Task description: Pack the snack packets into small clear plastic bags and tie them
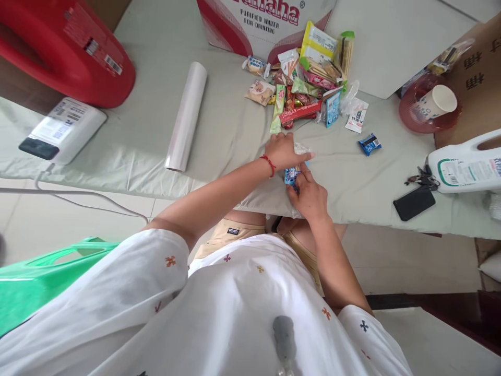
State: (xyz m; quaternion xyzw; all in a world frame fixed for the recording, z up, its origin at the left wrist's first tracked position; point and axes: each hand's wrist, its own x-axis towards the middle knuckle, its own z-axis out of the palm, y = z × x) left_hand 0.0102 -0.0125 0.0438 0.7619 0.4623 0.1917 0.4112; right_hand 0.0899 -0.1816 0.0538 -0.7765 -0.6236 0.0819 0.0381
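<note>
A small blue snack packet (291, 176) lies on the cloth near the table's front edge, partly covered by my hands. My right hand (312, 197) has its thumb and fingers closed on the packet's right side. Just above it, my left hand (281, 151) lies palm down with fingers stretched away and the thumb out to the right. Crinkled clear plastic (301, 148) shows between the left thumb and index finger; how far it reaches under the hands is hidden. Beyond them is a pile of wrapped snacks (303, 99), with another blue packet (369, 144) off to the right.
A roll of clear film (187, 117) lies to the left, near a white boxy device (64, 130) and a red jug (90, 57). A water carton (262, 26) stands behind. Rightward are a paper cup (440, 102), a white bottle (465, 164), keys (422, 178) and a black case (414, 202).
</note>
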